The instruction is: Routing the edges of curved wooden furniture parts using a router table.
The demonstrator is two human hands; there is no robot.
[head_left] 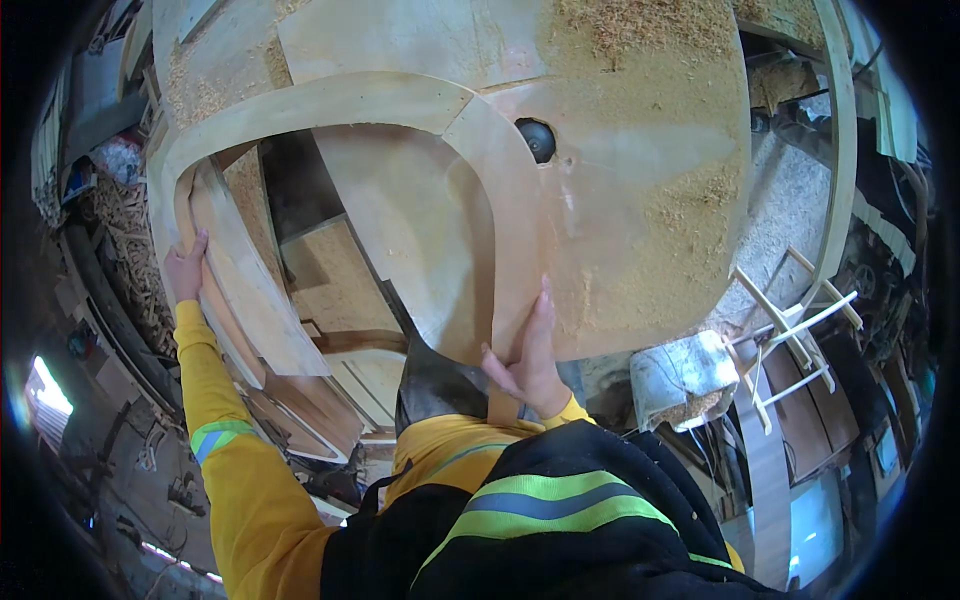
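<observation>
A pale curved wooden frame (364,95), shaped like an arch with a joint near its upper right corner, lies on a sawdust-strewn plywood board (640,240). At its left side, my left hand (187,265) is closed on the frame, fingers wrapped at the edge. My right hand (528,360) touches the lower right leg of the frame, its fingers stretched out along the wood and thumb apart. Inside the arch at the left are long curved wooden strips (240,280). A dark round metal fitting (536,141) sits in a hole in the board right of the frame.
A dusty metal container (680,380) with shavings and a light wooden slatted piece (795,330) stand at the right, beside a long curved rail (836,180). Wood offcuts (120,230) are heaped on the left. Loose shavings (630,25) cover the board's far part.
</observation>
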